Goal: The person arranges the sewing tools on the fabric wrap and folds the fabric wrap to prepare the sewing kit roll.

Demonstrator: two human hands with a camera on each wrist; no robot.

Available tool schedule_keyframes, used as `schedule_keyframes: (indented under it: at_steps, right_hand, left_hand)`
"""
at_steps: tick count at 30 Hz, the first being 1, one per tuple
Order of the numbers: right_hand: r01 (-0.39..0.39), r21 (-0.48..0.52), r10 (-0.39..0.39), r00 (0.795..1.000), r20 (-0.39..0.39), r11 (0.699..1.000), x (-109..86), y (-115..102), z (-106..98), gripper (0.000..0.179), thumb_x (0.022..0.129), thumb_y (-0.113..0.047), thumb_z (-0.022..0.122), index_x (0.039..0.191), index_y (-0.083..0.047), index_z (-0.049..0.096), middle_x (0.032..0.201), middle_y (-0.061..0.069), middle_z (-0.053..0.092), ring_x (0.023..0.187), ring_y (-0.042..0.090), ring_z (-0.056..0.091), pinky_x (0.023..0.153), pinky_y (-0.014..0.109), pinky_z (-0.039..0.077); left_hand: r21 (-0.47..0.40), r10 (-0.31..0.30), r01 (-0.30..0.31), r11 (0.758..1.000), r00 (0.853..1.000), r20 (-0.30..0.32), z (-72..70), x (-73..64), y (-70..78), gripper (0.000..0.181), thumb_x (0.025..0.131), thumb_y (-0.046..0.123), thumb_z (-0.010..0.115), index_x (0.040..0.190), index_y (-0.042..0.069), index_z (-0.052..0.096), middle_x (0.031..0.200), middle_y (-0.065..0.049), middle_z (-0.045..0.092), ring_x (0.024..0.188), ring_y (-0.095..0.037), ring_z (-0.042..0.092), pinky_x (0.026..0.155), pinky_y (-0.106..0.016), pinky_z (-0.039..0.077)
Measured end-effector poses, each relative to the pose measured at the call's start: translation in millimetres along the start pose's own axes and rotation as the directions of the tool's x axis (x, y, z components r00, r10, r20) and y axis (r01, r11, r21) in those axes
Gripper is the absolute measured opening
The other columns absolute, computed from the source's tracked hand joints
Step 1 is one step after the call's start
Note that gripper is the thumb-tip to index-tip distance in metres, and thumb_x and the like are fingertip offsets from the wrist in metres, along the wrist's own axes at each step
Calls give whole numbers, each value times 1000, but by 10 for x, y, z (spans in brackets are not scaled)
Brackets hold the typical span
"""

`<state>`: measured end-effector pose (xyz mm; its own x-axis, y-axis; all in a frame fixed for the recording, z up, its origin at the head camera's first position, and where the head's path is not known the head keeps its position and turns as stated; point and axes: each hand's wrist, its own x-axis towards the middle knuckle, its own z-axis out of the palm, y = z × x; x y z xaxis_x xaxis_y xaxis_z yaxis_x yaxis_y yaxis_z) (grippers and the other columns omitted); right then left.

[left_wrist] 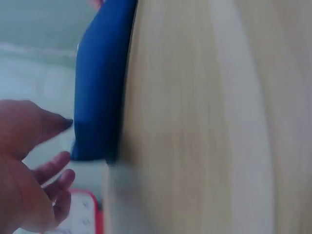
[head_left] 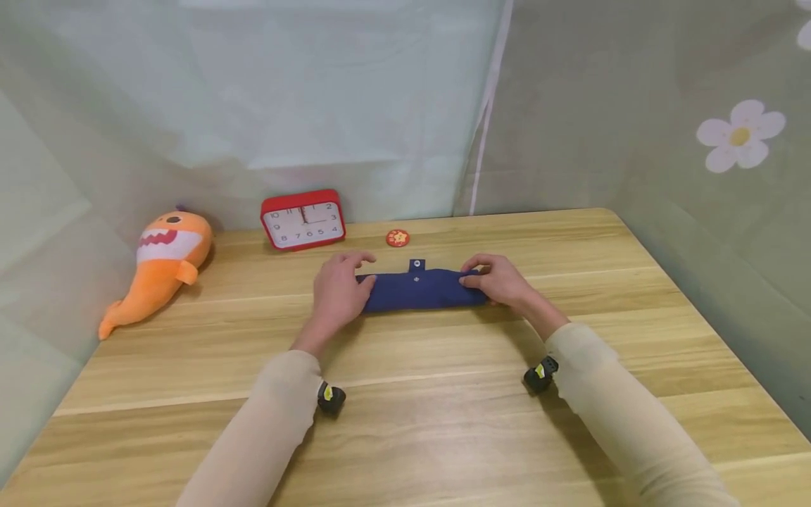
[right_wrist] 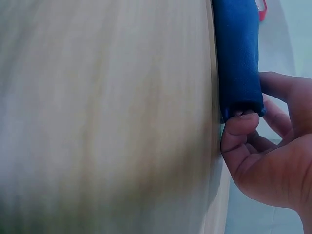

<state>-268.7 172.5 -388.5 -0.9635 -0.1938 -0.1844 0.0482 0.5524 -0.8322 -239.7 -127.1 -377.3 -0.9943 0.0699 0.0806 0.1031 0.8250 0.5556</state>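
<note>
A long, flat navy-blue cloth pouch (head_left: 418, 292) lies across the table, a small tab with a snap button (head_left: 417, 265) sticking up from its far edge. At its left end is my left hand (head_left: 342, 285), thumb touching or nearly touching the cloth and the fingers loosely spread. The left wrist view shows that hand (left_wrist: 29, 161) beside the end of the pouch (left_wrist: 100, 87), nothing gripped. My right hand (head_left: 497, 278) pinches the right end. In the right wrist view, the hand (right_wrist: 273, 151) has its thumb at the tubular opening of the pouch (right_wrist: 239, 58) and a finger along its side.
Behind the pouch lies a round red badge with a yellow star pattern (head_left: 398, 238). A red-framed clock (head_left: 304, 220) stands at the back left, and an orange plush shark (head_left: 161, 264) leans near the left edge. Cloth curtains (head_left: 355, 105) rise behind the wooden table (head_left: 418, 415).
</note>
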Motion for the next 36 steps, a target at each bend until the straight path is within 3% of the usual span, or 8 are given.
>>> schedule_keyframes:
  at_steps: [5,10,15,19,23,29,32,36]
  right_hand:
    - [36,-41,-38,998,-43,998,15,-9,4,23,96,-22,76,114,-7,75,106,11,73,70,14,56,64,27,47]
    - [98,-205,-108,993,-36,974,35,-41,48,24,98,-28,75,108,-7,79,107,10,78,102,24,68,92,37,51]
    - [176,-392,-212,976,-50,903,18,-226,94,21,95,-24,75,107,-7,79,108,14,76,105,31,68,96,47,51]
    - [234,-437,-291,954,-66,868,36,-440,195,23,95,-20,73,112,-5,79,108,17,76,105,34,68,96,49,51]
    - [236,-360,-286,954,-92,903,106,-562,334,26,97,-19,72,117,-4,78,106,16,78,100,31,71,91,45,55]
    - [85,-175,-106,988,-113,981,210,-565,458,37,94,-18,78,127,-3,73,96,13,74,72,17,66,66,28,53]
    - [19,-113,-28,996,-85,993,252,-561,466,39,94,-16,79,129,-2,71,79,7,67,53,12,57,52,24,48]
    - [-8,-73,5,999,-47,997,306,-568,460,35,95,-14,77,127,-1,72,60,0,55,44,9,48,46,22,42]
  left_hand:
    - [71,95,-101,992,991,91,89,-29,253,41,105,42,63,143,28,66,151,-14,55,140,-40,45,110,-64,28]
    - [76,27,-37,996,991,128,173,-35,271,38,104,44,64,140,31,69,152,-12,54,141,-38,41,112,-63,26]
    - [35,-3,-1,999,993,119,200,-35,251,37,103,44,66,139,34,70,152,-13,53,141,-39,39,110,-63,28]
    - [8,-17,16,1000,994,109,199,-45,256,37,102,44,67,138,35,71,150,-14,52,139,-40,38,110,-64,29]
    - [-10,-25,26,1000,995,95,215,-55,277,36,101,42,69,136,34,72,148,-16,52,137,-41,38,109,-65,31]
    - [-56,-48,54,997,993,105,277,-64,332,34,101,41,70,133,32,74,149,-16,50,138,-39,36,110,-65,33]
    - [-82,-60,69,994,993,105,291,-52,342,33,101,40,70,132,31,75,149,-16,49,139,-38,35,111,-66,33]
    - [-102,-67,77,992,993,97,293,-28,338,32,100,39,72,130,30,76,149,-15,50,139,-37,35,111,-66,32]
